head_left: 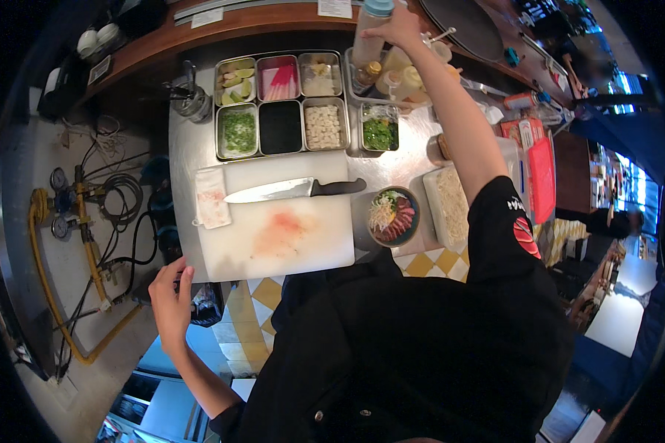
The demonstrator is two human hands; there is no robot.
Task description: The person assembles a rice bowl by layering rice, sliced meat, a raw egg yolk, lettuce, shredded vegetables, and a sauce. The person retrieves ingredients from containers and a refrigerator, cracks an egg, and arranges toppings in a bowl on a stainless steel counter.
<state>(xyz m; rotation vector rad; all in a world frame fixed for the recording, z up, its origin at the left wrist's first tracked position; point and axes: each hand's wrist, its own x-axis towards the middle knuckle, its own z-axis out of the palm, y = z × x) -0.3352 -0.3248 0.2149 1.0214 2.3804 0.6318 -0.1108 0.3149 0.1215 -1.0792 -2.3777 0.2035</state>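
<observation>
My right hand (400,28) reaches to the far edge of the counter, its thumb across a clear bottle with a pale blue cap (366,49). The fingers behind the bottle are partly hidden. My left hand (171,301) is off the near left corner of the counter, fingers extended and holding nothing. On the stained white cutting board (303,247) lies a chef's knife (273,190) with a black handle, its tip by a folded, red-stained cloth (212,198). Right of the board sits a bowl (393,215) of sliced meat, shredded pale topping and greens.
Behind the board, a tray of metal pans (281,103) holds lime wedges, pink sticks, chopped greens and white cubes. Next to it are a greens container (379,127) and a bin of bottles (403,85). A tub of noodles (448,203) stands right; a utensil jar (190,102) stands left.
</observation>
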